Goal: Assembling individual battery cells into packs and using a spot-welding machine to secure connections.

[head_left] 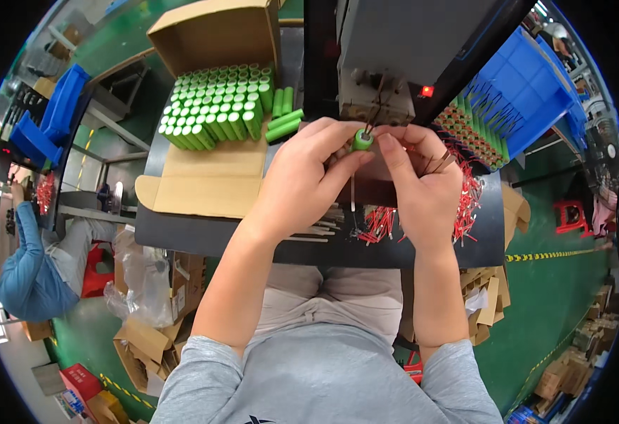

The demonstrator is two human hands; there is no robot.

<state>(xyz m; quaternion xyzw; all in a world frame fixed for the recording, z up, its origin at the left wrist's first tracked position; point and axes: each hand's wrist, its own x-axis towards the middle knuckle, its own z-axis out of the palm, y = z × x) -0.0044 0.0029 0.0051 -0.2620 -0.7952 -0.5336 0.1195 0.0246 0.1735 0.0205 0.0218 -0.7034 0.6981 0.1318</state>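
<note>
My left hand (pixel 302 169) is closed around a green cylindrical battery cell (pixel 362 140), its end facing up under the two thin electrodes (pixel 374 106) of a grey bench machine (pixel 408 42). Close beside the cell's end, my right hand (pixel 426 187) has its thumb and forefinger nearly together. Several thin dark strips (pixel 438 164) stick out between the fingers of that hand. Whatever its fingertips pinch at the cell is too small to tell. A thin white-tipped wire (pixel 352 194) hangs down below the cell.
An open cardboard box (pixel 210 180) at left holds rows of green cells (pixel 217 106), with loose cells (pixel 285 124) beside it. Red wire leads (pixel 468 201) and pale strips (pixel 320 230) lie on the black table (pixel 182 230). Cells with leads (pixel 475 131) stand by a blue bin (pixel 528 78). A person (pixel 34 261) sits far left.
</note>
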